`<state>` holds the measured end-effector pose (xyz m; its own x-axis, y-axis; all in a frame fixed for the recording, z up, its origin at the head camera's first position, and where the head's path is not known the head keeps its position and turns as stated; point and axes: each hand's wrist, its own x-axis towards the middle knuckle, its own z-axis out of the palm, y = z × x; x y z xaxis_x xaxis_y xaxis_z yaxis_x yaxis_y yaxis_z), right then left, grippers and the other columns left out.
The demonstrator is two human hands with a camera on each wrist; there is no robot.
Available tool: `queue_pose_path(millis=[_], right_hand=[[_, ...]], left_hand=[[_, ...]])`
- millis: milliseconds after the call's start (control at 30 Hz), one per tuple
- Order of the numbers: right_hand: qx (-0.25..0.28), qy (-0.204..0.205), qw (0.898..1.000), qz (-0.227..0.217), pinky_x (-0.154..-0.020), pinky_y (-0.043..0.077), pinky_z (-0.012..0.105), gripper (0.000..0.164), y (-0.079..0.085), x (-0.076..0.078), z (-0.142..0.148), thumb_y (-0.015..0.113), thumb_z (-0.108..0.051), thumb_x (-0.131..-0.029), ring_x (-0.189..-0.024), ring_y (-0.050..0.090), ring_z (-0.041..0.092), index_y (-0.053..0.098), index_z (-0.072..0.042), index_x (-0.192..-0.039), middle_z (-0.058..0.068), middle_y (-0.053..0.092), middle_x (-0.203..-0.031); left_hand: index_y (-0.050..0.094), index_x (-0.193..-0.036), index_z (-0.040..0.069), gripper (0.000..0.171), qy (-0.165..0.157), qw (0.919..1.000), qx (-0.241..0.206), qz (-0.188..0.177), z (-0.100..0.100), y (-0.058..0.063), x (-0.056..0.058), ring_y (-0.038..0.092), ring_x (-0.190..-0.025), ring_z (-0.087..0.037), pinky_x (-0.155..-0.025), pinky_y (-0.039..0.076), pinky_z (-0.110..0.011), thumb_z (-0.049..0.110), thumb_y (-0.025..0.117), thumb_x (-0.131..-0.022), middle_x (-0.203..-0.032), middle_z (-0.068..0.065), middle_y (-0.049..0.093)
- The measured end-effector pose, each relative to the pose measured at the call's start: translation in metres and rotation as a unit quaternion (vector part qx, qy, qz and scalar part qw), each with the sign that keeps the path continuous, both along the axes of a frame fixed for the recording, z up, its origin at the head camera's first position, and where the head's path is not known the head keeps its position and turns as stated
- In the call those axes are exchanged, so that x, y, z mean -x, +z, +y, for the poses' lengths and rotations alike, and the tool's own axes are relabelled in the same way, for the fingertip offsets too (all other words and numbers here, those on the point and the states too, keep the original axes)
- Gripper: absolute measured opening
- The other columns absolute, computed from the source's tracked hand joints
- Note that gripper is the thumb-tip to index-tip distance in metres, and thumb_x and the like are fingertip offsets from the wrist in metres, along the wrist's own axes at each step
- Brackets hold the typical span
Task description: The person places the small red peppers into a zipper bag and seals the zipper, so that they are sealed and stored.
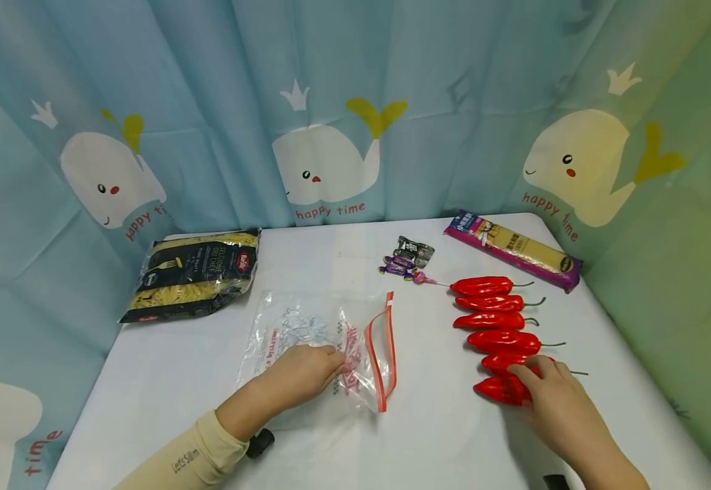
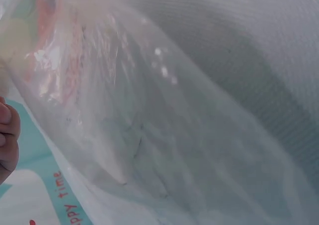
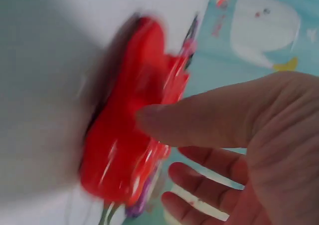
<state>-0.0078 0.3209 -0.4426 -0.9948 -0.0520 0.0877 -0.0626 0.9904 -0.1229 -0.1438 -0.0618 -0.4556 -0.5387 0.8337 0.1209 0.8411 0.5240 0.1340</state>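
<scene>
A clear zip bag (image 1: 325,320) with a red zip edge lies across the middle of the table, its mouth gaping to the right. My left hand (image 1: 306,373) grips the bag's upper layer near the mouth. Filmy plastic fills most of the left wrist view, with curled fingers (image 2: 9,140) at its left edge. On the right, several red peppers (image 1: 502,340) lie in a column, stems to the right. My right hand (image 1: 566,412) is over the nearest pepper (image 1: 498,390), thumb and fingers apart. In the right wrist view, the thumb (image 3: 169,122) overlaps that pepper's side.
A black pasta bag (image 1: 202,272) lies at the back left, and a purple noodle packet (image 1: 515,248) at the back right. Between them are small wrapped candies (image 1: 400,264), a dark packet (image 1: 415,250) and a pink lollipop (image 1: 423,278). Patterned curtains (image 1: 220,136) surround the table.
</scene>
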Motion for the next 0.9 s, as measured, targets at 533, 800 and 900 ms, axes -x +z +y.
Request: queue_pose_path(millis=[533, 800, 900], right_hand=[[-0.044, -0.011, 0.993, -0.108, -0.082, 0.05, 0.066, 0.054, -0.021, -0.004, 0.013, 0.092, -0.008, -0.066, -0.102, 0.059, 0.045, 0.07, -0.003, -0.116, 0.018, 0.066, -0.106], [-0.01, 0.044, 0.998, -0.042, -0.086, 0.053, 0.057, 0.057, -0.011, 0.018, -0.028, 0.093, -0.014, -0.066, -0.105, 0.061, 0.037, 0.072, -0.008, -0.118, 0.012, 0.069, -0.111], [0.0, 0.066, 0.997, -0.036, -0.091, 0.051, 0.055, 0.055, -0.008, 0.029, -0.047, 0.092, -0.014, -0.069, -0.108, 0.061, 0.036, 0.071, -0.009, -0.119, 0.011, 0.069, -0.112]], left_hand=[[0.061, -0.083, 0.018, 0.03, 0.007, 0.9999, 0.009, -0.004, 0.001, -0.012, -0.005, 0.058, -0.059, -0.015, -0.053, 0.047, -0.034, 0.034, 0.051, -0.106, -0.074, 0.006, 0.057], [0.059, -0.079, 0.019, 0.03, 0.012, 0.9998, 0.004, 0.016, 0.004, -0.011, -0.002, 0.062, -0.063, -0.016, -0.055, 0.049, -0.035, 0.034, 0.054, -0.105, -0.075, 0.006, 0.059], [0.057, -0.078, 0.018, 0.031, 0.012, 0.9998, 0.006, 0.015, 0.005, -0.01, -0.003, 0.06, -0.06, -0.016, -0.053, 0.047, -0.035, 0.034, 0.054, -0.104, -0.073, 0.006, 0.058]])
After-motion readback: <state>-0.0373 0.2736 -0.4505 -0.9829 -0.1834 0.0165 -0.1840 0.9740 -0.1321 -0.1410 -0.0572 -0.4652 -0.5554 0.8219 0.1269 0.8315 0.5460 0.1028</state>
